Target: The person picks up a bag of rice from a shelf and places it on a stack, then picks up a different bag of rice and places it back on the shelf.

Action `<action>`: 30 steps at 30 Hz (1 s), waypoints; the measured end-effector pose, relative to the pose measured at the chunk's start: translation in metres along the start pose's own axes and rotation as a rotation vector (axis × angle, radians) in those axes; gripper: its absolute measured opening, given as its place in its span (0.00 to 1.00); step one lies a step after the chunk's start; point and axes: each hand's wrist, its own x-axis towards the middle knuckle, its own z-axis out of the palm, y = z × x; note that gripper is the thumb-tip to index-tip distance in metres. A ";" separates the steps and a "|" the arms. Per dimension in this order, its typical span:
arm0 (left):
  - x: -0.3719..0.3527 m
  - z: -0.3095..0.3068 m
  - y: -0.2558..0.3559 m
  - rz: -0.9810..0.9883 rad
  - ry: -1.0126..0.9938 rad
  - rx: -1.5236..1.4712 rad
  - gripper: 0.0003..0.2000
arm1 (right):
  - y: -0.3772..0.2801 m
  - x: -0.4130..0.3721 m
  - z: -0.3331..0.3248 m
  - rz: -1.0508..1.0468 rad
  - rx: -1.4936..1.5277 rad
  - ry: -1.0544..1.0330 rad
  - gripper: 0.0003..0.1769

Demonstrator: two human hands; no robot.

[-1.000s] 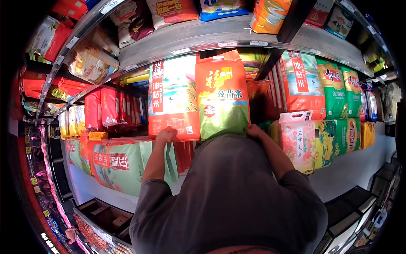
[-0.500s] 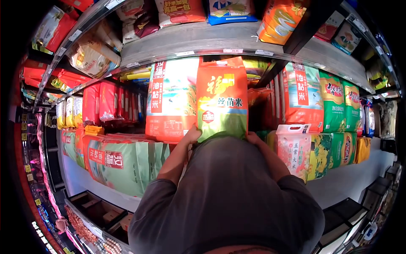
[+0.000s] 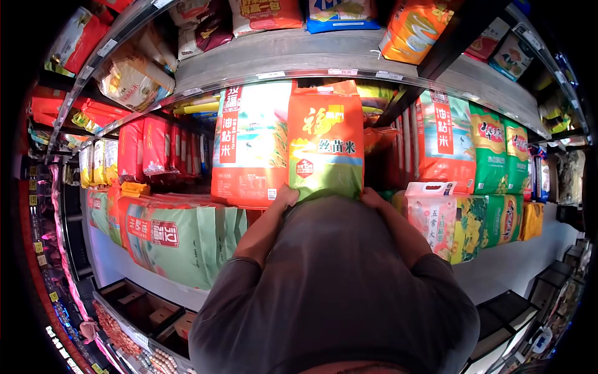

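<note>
Where the red-green bag point(image 3: 325, 140) stands, a landscape-print bag point(image 3: 252, 149) crowds it.

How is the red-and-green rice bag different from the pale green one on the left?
The red-and-green rice bag stands up; the pale green rice bag lies down.
The left hand and right hand are at the red-and-green bag's bottom corners; neither touches the pale green bag.
Both bags have Chinese writing.
</note>
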 end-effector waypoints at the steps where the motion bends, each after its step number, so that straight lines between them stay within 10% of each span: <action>1: -0.007 0.001 0.007 0.004 0.000 -0.003 0.16 | 0.002 0.003 -0.001 -0.001 -0.004 0.003 0.18; 21: 0.017 0.018 -0.012 -0.009 0.145 -0.288 0.10 | -0.004 0.031 -0.012 0.227 0.125 -0.097 0.20; 30: 0.015 0.017 -0.008 0.035 0.110 -0.367 0.08 | 0.031 0.041 0.002 -0.047 0.051 -0.052 0.09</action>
